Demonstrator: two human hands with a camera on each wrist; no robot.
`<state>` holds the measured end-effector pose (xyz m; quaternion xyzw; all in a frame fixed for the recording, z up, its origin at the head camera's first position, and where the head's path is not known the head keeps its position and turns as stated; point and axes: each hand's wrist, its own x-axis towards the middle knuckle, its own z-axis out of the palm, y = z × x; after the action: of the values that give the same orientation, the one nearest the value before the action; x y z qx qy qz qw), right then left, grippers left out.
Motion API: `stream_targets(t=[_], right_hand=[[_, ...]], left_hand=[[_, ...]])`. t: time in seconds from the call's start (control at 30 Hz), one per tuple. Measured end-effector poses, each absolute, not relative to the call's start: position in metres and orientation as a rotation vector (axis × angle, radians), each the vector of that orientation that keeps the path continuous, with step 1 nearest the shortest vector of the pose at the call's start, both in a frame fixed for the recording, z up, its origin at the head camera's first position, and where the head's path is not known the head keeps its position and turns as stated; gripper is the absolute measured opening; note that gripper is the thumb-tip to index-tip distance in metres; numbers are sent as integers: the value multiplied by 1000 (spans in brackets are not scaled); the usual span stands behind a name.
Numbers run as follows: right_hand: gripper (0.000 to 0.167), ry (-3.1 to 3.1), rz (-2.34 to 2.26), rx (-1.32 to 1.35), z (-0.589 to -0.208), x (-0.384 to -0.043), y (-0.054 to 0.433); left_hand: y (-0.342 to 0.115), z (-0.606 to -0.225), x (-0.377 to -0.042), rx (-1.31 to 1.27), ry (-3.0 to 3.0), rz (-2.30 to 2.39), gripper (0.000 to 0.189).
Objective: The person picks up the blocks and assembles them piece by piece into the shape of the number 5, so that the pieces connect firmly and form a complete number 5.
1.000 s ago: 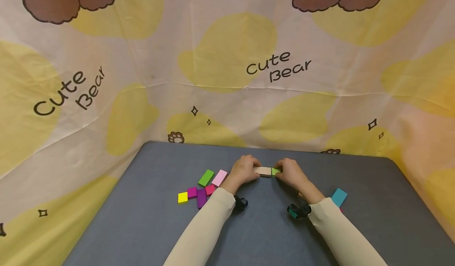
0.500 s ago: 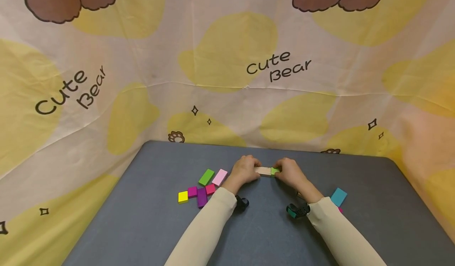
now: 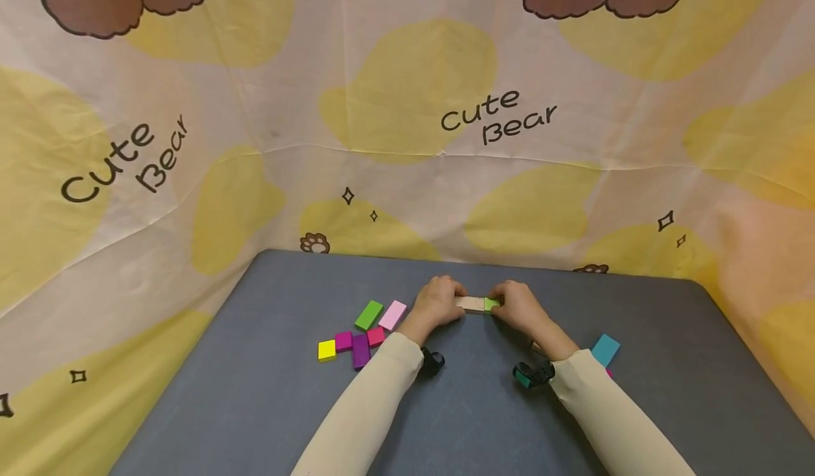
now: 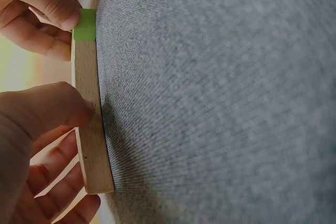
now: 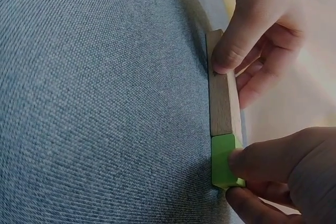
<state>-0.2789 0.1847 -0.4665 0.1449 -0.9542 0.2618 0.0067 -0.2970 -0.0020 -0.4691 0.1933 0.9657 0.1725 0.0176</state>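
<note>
A plain wooden block [image 3: 472,304] lies lengthwise on the grey table, toward the back. My left hand [image 3: 436,302] grips its left part, thumb on the near side and fingers behind. Against the right end of the wood sits a shorter light green block [image 5: 222,156], the two lined up end to end. Thumb and fingers of my right hand [image 3: 521,308] pinch this green block at its outer end. In the left wrist view the wooden block [image 4: 90,150] shows its near side flat and level with the green one.
Left of my left arm lie a green block [image 3: 369,315], a pink block [image 3: 392,315], a yellow block [image 3: 327,351], a purple block [image 3: 361,352], a magenta block [image 3: 344,341] and a red block [image 3: 376,337]. A blue block [image 3: 605,350] lies beside the right sleeve. A patterned curtain [image 3: 407,143] hangs behind.
</note>
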Motion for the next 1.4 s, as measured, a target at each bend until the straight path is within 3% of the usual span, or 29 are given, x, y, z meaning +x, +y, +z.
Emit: stream_targets(t=[0.4, 0.97, 1.4], right_hand=[[16, -2997, 724, 430, -462, -275, 180], [17, -2954, 709, 466, -464, -273, 180], [17, -2953, 728, 468, -465, -272, 181]], left_hand=[[-12, -467, -292, 703, 3048, 584, 30], [-83, -440, -275, 852, 2941, 437, 37], [-119, -442, -272, 956, 2889, 190, 54]])
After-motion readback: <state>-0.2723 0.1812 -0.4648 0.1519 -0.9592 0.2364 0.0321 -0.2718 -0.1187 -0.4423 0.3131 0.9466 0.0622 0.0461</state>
